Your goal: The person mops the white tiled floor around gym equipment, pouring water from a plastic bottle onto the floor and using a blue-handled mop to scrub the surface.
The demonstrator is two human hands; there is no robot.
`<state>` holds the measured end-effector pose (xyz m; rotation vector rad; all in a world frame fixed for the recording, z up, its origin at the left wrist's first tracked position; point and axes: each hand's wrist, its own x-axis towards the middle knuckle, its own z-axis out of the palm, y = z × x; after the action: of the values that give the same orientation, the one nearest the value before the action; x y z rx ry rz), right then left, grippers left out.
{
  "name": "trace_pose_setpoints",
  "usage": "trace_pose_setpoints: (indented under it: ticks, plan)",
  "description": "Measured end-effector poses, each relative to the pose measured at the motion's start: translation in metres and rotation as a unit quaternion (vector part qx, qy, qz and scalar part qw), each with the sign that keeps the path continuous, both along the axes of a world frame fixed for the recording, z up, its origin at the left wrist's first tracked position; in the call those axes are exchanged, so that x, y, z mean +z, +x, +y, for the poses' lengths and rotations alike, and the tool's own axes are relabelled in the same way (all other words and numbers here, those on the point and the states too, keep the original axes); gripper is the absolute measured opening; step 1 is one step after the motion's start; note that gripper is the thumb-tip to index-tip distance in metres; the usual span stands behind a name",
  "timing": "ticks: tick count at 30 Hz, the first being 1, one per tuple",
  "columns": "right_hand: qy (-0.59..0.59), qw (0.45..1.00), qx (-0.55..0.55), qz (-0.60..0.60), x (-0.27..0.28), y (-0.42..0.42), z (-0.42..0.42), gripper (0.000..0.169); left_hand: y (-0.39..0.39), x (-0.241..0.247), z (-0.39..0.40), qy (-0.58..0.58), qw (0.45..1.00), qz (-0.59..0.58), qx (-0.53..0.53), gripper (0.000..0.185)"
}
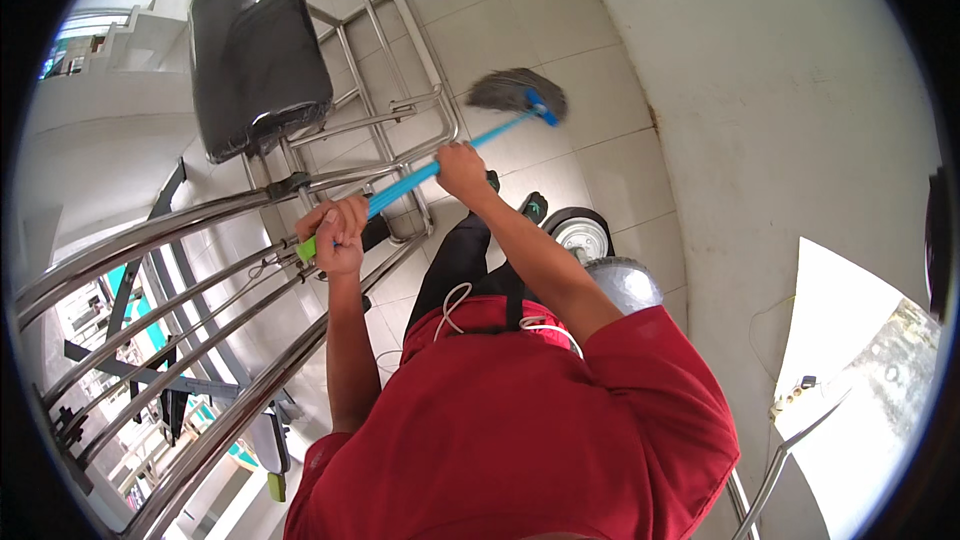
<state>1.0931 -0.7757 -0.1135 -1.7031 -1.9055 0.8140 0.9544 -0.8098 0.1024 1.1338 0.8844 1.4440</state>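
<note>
My left hand [334,232] is closed around the top of a blue pole, by its green end cap [306,249]. Further down, my right hand [463,172] grips the same blue mop handle [405,189]. The handle slants away to a blue clamp [541,106] that carries a grey mop head [510,90]. Slightly blurred strands lie spread on the tiled floor [540,22], to the right of the steel frame's legs.
A black padded seat [259,52] wrapped in plastic sits on a chrome tube frame [375,75]. Chrome rails [165,232] run along my left. A pale wall [750,90] rises on the right. Close to my feet are a wheel [581,236] and a rounded grey object [626,283].
</note>
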Motion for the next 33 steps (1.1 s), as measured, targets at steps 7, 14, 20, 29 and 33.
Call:
trace_pose_setpoints:
  ticks: [7,14,20,29,33]
  plan:
    - [-0.054,0.994,-0.069,-0.066,-0.014,0.084,-0.088,0.006,0.034,-0.042,-0.048,-0.021,0.989,0.044,-0.140,0.036]
    - [0.092,0.995,-0.017,0.046,-0.028,0.038,-0.046,0.011,0.032,-0.011,-0.065,0.042,0.979,0.196,-0.032,0.027]
    - [0.047,0.997,0.053,0.019,-0.060,-0.032,0.063,0.013,0.033,-0.042,-0.013,0.061,0.979,0.161,0.111,0.031]
    - [-0.022,0.999,0.008,0.033,-0.002,0.000,0.101,0.013,0.021,0.012,0.090,0.034,0.995,0.069,-0.059,0.039]
    - [-0.030,0.996,-0.085,0.016,0.004,0.043,0.005,0.011,0.042,0.006,0.044,0.011,0.997,-0.009,-0.070,0.039]
